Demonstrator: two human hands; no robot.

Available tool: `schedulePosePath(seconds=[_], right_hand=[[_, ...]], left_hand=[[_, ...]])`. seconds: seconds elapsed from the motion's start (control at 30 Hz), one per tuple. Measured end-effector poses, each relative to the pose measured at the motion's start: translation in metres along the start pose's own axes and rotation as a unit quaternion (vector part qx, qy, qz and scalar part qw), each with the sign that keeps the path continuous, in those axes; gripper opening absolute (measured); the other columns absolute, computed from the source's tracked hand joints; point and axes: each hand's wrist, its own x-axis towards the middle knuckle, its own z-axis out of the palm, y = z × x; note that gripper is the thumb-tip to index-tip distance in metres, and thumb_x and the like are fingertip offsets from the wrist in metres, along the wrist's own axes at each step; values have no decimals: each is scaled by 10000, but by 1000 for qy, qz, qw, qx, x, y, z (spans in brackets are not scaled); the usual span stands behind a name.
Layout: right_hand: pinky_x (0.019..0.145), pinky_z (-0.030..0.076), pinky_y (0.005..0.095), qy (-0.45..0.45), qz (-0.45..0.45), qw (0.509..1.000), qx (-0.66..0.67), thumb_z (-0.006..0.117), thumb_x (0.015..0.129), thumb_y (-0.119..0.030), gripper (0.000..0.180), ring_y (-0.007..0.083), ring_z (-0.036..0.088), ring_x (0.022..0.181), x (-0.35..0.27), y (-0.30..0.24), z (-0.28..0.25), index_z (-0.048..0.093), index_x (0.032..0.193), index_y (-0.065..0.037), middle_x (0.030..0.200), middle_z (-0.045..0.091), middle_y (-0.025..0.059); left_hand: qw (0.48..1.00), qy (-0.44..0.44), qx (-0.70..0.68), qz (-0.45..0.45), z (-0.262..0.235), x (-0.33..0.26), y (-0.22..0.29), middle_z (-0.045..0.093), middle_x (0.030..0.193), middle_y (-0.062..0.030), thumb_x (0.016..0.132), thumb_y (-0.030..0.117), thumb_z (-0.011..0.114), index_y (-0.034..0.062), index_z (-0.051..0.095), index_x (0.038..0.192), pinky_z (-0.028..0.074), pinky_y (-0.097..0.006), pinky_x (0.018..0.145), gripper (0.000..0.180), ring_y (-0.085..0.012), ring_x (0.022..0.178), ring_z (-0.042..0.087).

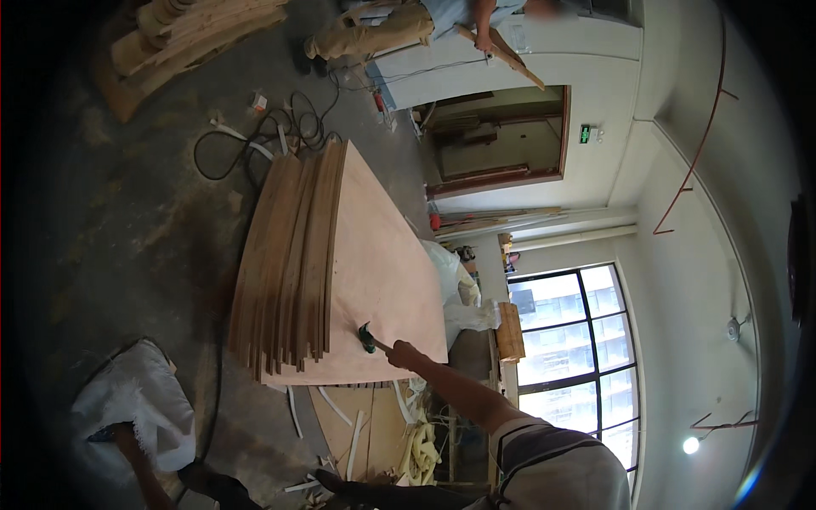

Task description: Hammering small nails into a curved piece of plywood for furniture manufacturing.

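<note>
My right hand is wrapped round the wooden handle of a hammer. The hammer's dark head is at the pale face of the top sheet in a stack of plywood; I cannot tell whether it touches. At the lower left, my left hand reaches to the mouth of a white woven sack. Its fingers are hidden there, beside something dark blue, so its hold does not show.
Far off, another person holds a wooden board. Black cable coils on the floor past the stack. Pale strips and cardboard lie near my legs. More wooden pieces are piled at the upper left.
</note>
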Motion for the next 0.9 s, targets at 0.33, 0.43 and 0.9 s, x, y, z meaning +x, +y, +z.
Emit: schedulePosePath(seconds=[0.33,0.43,0.9], right_hand=[[780,505,456,-61,54,995,54,587,766,-212,318,375,621,944,0,-4,-1,616,985,17,989,634,235],[780,507,454,-73,21,994,85,569,764,-164,296,360,624,956,-1,-4,-15,624,999,7,1000,637,222],[852,478,502,-71,-111,966,224,545,773,-191,325,339,598,1039,8,82,2,626,1051,-45,1083,627,176]], left_hand=[[976,25,-200,79,-123,-14,-25,597,960,-188,877,126,513,-47,562,1070,447,-423,838,264,-331,877,566],[698,-116,-623,-334,-214,0,-4,602,928,-134,886,151,527,-49,557,1080,491,-347,740,280,-229,806,576],[426,-277,-797,-327,-477,27,476,444,561,-31,732,288,535,79,524,708,353,-235,348,211,-139,469,453]])
